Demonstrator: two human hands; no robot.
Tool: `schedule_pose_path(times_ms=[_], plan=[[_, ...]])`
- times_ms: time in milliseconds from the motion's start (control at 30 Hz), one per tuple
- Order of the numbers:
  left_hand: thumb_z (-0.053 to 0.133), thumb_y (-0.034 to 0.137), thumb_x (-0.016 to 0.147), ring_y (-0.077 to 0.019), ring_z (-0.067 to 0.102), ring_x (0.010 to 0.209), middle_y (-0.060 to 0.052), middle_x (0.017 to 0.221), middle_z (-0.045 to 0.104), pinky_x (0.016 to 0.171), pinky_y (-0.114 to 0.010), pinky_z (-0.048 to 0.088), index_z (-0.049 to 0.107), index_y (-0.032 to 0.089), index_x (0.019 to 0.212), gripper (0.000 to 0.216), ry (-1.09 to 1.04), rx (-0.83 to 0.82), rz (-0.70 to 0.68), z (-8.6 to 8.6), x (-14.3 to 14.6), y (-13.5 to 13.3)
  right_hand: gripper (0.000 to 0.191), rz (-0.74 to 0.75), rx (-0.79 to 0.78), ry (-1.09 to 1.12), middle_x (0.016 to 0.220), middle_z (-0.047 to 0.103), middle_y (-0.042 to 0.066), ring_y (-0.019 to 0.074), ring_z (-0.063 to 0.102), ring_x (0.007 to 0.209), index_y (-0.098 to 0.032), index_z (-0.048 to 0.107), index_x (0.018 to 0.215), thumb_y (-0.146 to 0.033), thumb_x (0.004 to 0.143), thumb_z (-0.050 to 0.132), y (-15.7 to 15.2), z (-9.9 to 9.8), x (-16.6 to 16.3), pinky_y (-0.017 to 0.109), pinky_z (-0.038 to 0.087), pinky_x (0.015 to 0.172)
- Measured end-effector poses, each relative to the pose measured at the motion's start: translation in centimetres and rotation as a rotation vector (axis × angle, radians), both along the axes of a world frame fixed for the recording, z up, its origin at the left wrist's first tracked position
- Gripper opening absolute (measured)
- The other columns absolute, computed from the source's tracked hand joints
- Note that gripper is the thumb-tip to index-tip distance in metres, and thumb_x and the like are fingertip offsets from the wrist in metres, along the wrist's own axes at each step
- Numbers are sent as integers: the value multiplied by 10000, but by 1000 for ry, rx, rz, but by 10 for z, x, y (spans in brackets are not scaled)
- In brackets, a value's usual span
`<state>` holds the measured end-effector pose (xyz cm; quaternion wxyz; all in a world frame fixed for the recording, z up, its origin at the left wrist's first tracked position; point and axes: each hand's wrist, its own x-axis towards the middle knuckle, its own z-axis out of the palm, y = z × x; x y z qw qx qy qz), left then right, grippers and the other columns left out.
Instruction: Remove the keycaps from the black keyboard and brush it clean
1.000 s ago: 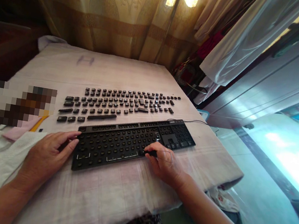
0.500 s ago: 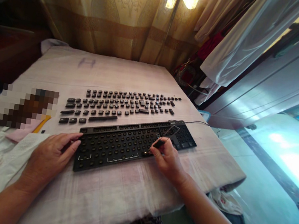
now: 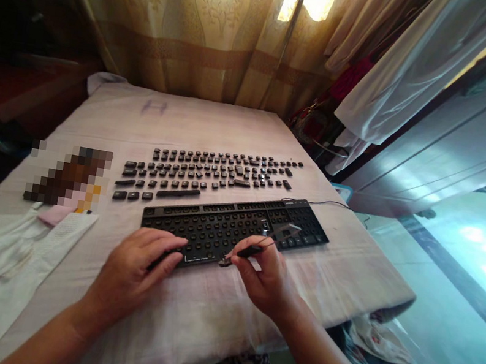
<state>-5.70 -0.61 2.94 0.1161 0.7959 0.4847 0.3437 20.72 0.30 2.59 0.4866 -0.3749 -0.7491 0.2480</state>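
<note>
Lying beneath the left fingers (image 3: pixel 165 239) is a black keyboard (image 3: pixel 217 224).

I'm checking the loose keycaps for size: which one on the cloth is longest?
The long bar-shaped keycap behind the keyboard, just right of three short keycaps; it is far longer than any other loose one.

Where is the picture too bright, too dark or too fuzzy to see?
In the head view, bright light washes out the top of the patterned curtain; glare whitens the floor on the right; the far left side is nearly black in places; blurry square blocks hide a patch on the tablecloth; and the markings on the loose keycaps are too small to read.
</note>
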Motion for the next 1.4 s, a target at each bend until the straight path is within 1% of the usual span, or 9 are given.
schedule_pose_path(times_ms=[133,267,367,533,700,833,1000,1200,1400], plan=[[561,459,953,-209,714,905,-62,1024,786,820,-316,565,724,288,1221,357,-180,-418,-217,9,24,-8,107,118,54,12,841,707,15,174,736,760,-265,501,1038,-213,988,580,-8,14,-19,289,600,693],[582,500,931,-219,694,960,-46,1045,785,886,-324,526,765,276,1118,345,-409,-754,-289,14,24,-4,133,154,90,37,828,710,7,169,729,743,-267,509,1044,-180,979,586,-6,18,-30,277,593,683],[665,569,862,-166,634,782,-32,908,757,716,-265,500,772,251,1044,382,-581,-910,-276,13,19,0,131,169,92,32,820,713,1,155,723,711,-267,516,1043,-167,980,573,-3,19,-37,253,590,659],[787,634,721,-62,406,485,33,666,605,449,-196,309,743,203,983,506,-758,-1053,-193,3,11,6,122,132,71,35,830,711,-4,140,716,705,-268,547,1015,-161,963,578,3,13,-47,213,581,648],[843,624,649,-28,348,404,56,648,597,385,-179,248,715,208,1012,567,-911,-1012,-69,-6,1,10,66,61,-1,29,775,689,-17,130,679,639,-259,540,990,-199,962,545,10,6,-49,204,559,608],[859,593,634,-38,378,421,53,614,586,383,-165,254,714,193,1041,589,-1049,-866,89,-4,-9,11,77,98,-172,-311,680,688,-19,149,664,559,-223,588,992,-197,931,550,10,4,-40,221,503,522],[862,522,615,-60,459,478,25,691,626,379,-154,285,723,183,1035,557,-1072,-703,269,5,-13,13,350,144,-131,-719,1022,800,87,255,780,878,-194,644,1199,-106,870,563,7,-3,-28,339,597,749],[843,496,615,-102,547,562,-8,750,663,379,-155,311,738,169,1025,535,-1021,-657,307,3,-10,14,387,131,-82,-972,972,802,73,277,786,828,-188,680,1210,-101,836,640,8,1,-26,358,618,702],[813,473,679,-108,559,545,-6,702,687,433,-183,386,759,177,1049,477,-953,-619,290,-2,-9,13,216,68,-13,-965,895,769,52,252,769,761,-218,723,1101,-200,893,668,13,12,-25,326,587,649]])
